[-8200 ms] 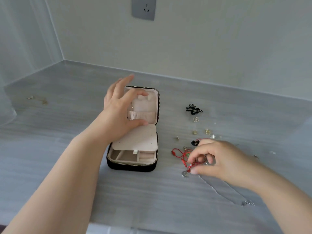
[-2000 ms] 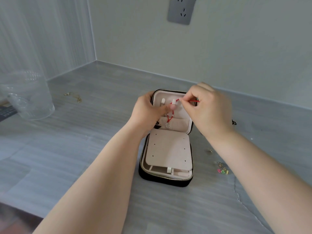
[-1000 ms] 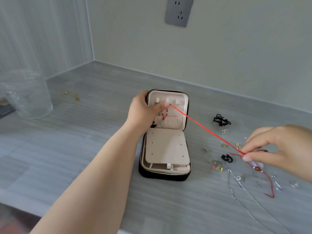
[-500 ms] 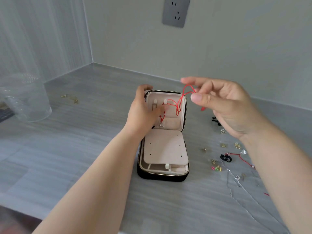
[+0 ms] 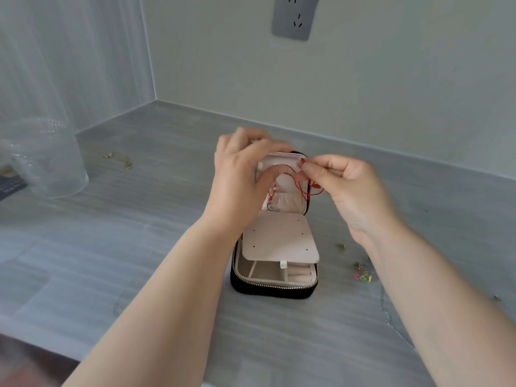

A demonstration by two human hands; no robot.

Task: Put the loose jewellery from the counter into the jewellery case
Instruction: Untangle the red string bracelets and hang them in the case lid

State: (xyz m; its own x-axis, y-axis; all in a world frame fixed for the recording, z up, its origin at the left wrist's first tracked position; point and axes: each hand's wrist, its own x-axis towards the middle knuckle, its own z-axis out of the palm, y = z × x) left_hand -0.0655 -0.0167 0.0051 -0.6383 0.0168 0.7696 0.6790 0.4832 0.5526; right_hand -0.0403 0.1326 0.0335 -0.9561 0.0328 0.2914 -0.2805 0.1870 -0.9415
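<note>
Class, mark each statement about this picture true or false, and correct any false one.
1. The jewellery case is zipped shut. False: it lies open with its lid raised.
2. The right hand pinches the red cord. True.
3. The clear cup stands right of the case. False: it stands to its left.
4. A wall socket sits above the counter. True.

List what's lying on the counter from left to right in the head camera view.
Clear cup → gold chain → jewellery case → coloured charms
</note>
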